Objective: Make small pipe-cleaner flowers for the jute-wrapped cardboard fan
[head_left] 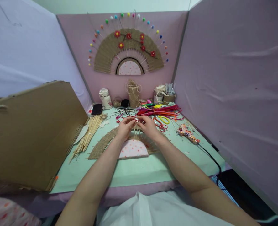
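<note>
Both hands meet over the upper middle of a half-round twine-wrapped fan (101, 146) lying on the table. My left hand (126, 126) and my right hand (148, 126) are closed in pinches, fingertips almost touching. Between them shows a small red and white piece (136, 120), too small to name for certain and partly hidden by the fingers. Below the wrists is the fan's white, dotted half-circle base (134, 148). Red-handled scissors (161, 126) lie just right of my right hand. Behind the fingers is a bundle of red and pink pipe cleaners (159, 110).
A cardboard sheet (35, 135) leans at the left, beside thin wooden sticks (89, 133). A patterned glue gun (187, 133) lies right, its cord running off the table. Twine (134, 94), a white jar (105, 99) and a phone (97, 109) stand or lie behind. A finished-looking fan (106, 53) hangs on the back wall.
</note>
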Action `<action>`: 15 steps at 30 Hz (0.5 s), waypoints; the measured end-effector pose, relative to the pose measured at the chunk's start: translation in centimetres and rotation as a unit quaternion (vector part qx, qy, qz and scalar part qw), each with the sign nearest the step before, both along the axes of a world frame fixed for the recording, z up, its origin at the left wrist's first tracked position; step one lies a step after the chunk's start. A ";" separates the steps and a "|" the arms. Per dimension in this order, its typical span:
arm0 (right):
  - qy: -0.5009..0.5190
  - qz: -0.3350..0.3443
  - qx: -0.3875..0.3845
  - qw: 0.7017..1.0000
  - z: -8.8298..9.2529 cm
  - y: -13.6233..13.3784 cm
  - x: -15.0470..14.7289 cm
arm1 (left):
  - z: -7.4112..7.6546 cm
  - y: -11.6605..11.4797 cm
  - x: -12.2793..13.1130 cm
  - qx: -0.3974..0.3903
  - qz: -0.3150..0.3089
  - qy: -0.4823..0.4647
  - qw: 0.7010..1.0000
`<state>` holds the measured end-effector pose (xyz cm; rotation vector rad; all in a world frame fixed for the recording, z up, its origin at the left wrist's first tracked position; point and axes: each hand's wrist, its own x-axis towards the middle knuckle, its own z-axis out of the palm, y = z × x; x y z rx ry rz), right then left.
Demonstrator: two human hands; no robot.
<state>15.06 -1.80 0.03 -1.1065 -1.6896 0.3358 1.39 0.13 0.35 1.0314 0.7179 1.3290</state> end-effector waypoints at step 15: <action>0.078 -0.003 -0.065 0.995 0.6 0.1 0.3 | -0.2 0.3 -0.1 0.029 0.005 0.004 1.000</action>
